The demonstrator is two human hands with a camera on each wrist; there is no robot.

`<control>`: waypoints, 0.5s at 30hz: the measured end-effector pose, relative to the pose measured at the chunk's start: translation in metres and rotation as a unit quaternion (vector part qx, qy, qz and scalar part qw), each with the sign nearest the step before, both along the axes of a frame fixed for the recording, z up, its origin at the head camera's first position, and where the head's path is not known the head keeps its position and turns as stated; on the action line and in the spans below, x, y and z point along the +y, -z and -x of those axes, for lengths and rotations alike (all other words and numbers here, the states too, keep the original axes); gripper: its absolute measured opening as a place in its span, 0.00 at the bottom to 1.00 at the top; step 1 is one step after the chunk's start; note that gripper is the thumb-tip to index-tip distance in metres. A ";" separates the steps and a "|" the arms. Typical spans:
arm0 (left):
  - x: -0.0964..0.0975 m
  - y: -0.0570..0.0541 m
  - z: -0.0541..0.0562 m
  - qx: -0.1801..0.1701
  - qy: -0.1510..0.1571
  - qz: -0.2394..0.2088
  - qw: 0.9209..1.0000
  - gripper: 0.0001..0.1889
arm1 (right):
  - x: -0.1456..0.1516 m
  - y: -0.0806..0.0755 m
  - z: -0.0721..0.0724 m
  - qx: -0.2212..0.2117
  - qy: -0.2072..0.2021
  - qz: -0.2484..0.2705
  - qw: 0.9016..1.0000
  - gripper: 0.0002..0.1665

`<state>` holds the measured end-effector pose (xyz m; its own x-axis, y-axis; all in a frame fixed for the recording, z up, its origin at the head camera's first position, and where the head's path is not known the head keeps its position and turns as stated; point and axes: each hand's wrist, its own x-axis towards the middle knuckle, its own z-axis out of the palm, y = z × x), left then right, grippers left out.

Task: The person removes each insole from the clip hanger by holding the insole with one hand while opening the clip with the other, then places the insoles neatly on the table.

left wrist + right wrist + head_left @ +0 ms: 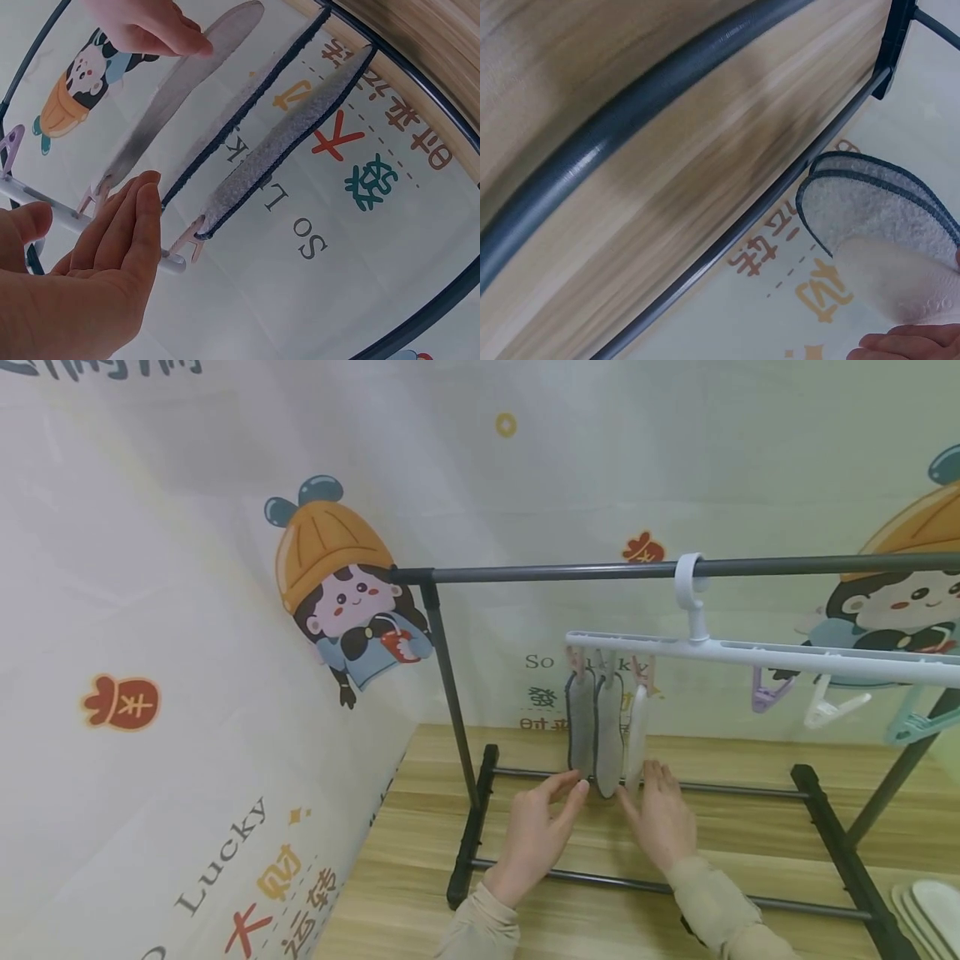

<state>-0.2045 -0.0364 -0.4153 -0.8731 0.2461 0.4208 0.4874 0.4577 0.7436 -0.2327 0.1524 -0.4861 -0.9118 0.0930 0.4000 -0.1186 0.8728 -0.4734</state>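
Three insoles hang in a row from small clips on a white clip hanger (757, 653). Two are fuzzy grey with dark edging, a left one (581, 722) and a middle one (609, 735); the third is a plain pale insole (637, 731). My left hand (534, 835) is near the lower end of the left insole, fingers extended and holding nothing. At the pale insole's lower part, my right hand (663, 818) has its thumb on one side and straight fingers on the other. In the left wrist view those right-hand fingers overlap the pale insole (184, 79).
The hanger hooks over the dark top bar (525, 574) of a rack standing on a wooden surface (420, 827). Purple, white and teal clips (918, 718) dangle at the right. A stack of pale insoles (930, 910) lies lower right. A printed cloth (187, 610) hangs behind.
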 end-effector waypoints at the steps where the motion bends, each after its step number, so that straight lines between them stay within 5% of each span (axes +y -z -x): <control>1: 0.000 0.000 0.000 0.000 0.000 0.001 1.000 0.24 | 0.000 0.001 -0.001 0.001 0.000 0.001 1.000 0.36; 15: 0.010 -0.004 0.003 0.020 0.012 0.008 1.000 0.25 | -0.002 0.007 -0.016 0.025 -0.004 0.000 1.000 0.29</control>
